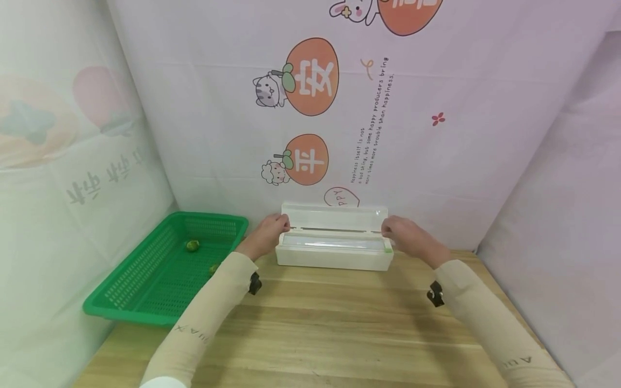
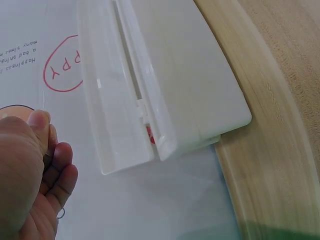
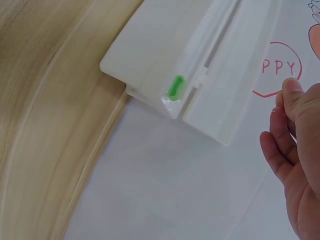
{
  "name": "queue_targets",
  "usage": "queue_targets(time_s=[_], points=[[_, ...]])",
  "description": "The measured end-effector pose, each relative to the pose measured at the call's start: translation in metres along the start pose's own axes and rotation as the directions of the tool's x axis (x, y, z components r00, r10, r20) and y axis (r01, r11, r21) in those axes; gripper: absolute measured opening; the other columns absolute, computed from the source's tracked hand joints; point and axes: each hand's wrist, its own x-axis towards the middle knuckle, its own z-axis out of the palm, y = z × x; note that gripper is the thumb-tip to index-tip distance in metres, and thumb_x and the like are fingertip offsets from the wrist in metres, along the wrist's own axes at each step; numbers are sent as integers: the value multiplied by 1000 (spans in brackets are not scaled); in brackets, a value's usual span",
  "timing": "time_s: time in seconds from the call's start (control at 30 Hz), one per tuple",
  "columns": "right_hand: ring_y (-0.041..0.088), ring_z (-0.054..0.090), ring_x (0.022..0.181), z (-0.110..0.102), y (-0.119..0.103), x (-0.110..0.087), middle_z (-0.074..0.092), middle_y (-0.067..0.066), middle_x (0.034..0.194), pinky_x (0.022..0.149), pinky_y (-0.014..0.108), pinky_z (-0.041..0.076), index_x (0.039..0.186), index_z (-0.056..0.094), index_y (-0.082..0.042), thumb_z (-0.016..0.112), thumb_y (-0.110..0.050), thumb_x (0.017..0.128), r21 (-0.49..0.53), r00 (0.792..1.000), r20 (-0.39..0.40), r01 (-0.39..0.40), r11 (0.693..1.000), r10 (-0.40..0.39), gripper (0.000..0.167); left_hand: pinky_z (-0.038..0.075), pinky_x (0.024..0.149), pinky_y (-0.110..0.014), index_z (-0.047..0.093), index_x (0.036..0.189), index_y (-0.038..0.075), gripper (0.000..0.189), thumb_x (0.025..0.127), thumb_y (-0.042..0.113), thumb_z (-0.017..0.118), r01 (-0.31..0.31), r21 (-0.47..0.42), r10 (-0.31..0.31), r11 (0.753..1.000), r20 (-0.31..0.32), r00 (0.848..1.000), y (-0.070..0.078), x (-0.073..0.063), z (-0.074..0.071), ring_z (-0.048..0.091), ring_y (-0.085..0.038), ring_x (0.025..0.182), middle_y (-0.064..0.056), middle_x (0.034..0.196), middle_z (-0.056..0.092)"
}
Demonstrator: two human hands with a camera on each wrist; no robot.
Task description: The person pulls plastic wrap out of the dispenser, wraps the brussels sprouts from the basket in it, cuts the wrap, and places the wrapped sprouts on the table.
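A white cling film dispenser [image 1: 335, 258] lies lengthwise near the back of the table, its long lid [image 1: 335, 217] raised against the back wall. A green cutter slide [image 3: 176, 87] sits at its right end, and clear film [image 1: 335, 242] shows across its top. At the left end, my left hand [image 1: 270, 229] pinches with thumb and fingers curled. My right hand [image 1: 407, 237] pinches likewise at the right end. A faint glint of clear film [image 3: 294, 75] shows at the right fingertips. The film between the hands is too transparent to trace.
To the left stands a green perforated basket [image 1: 131, 313] with small yellow-green items inside, one of them [image 1: 192, 246] near its back. White printed cloth [image 1: 436, 161] forms walls behind and on both sides of the wooden table [image 1: 339, 328].
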Motion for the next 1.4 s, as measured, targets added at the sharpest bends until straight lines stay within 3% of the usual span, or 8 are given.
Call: queue_targets(time_s=[0.23,0.43,0.73,1.03,1.23,1.33,1.4], points=[[19,63,86,-10,-7,-5,68,7,92,81,40,60,99,68,0,63,-1,102,-16,999,-18,28,999,-28,6,55,87,-36,62,105,-2,8,107,-2,54,-67,57,69,996,-37,997,6,-6,-10,54,-21,92,-11,98,63],[18,62,87,-18,-14,-9,67,4,92,82,40,60,100,68,-1,64,-2,102,-37,1000,-21,22,999,-23,4,56,87,-35,62,104,4,8,108,4,55,-44,97,47,994,-29,998,14,-10,-17,54,-20,93,-9,100,63],[18,65,92,-32,-26,-18,68,3,96,85,39,61,104,68,-2,66,-3,101,-50,998,-39,43,998,-45,3,58,86,-35,62,103,7,7,103,-1,63,-85,140,94,987,-58,994,23,-19,-29,56,-20,93,-5,98,62],[19,67,92,-42,-35,-30,69,4,96,84,39,62,105,68,-3,68,0,99,-80,993,-69,86,993,-92,6,58,89,-36,63,105,4,7,105,-2,60,-73,121,79,990,-48,996,32,-29,-37,56,-21,96,-7,100,64],[15,63,88,-47,-44,-44,66,1,93,78,34,61,102,68,-3,68,4,97,-108,983,-82,153,982,-162,9,53,86,-37,57,102,10,14,108,0,49,-34,30,36,999,-56,998,40,-41,-40,53,-21,96,-5,98,58],[15,65,90,-48,-49,-50,67,1,94,79,34,61,101,68,-4,70,4,96,-131,980,-90,164,978,-177,10,52,83,-36,57,101,9,13,108,1,50,-73,37,75,997,-73,994,44,-49,-42,52,-21,93,-5,96,57],[16,66,90,-49,-52,-54,67,1,94,79,34,62,101,69,-4,71,3,95,-132,980,-90,166,977,-178,9,54,81,-36,59,101,7,10,107,0,55,-133,99,143,986,-100,985,46,-54,-43,53,-21,91,-5,94,58]])
